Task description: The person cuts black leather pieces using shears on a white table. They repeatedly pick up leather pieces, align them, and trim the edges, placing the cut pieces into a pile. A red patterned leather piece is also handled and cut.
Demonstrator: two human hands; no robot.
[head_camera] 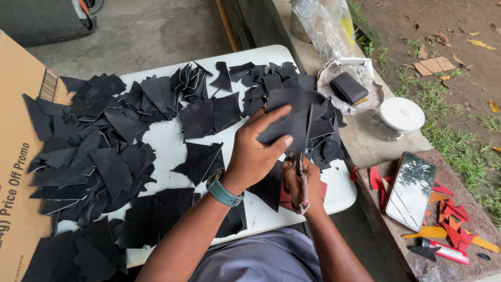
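1. Grey-clothed lap and two forearms fill the bottom centre of the frame; a teal watch (224, 192) sits on the left wrist.
2. Left hand (255, 151), centre of frame, is clamped on a black leather piece (289, 122), thumb on top, fingers spread over it.
3. Right hand (301, 184), just below and right of the left hand, is closed round scissors (302, 156) w/ wrapped handles; blades point up along the piece's right edge.
4. White tabletop (167, 143) carries black leather offcuts (99, 162), heaped thickest at left, more at top centre.
5. Brown cardboard box (15, 167) stands at the left edge.
6. Concrete ledge at right holds a phone (410, 190), red and orange scraps (454, 219), a white-lidded jar (400, 116) and a black wallet (348, 87) on clear plastic.
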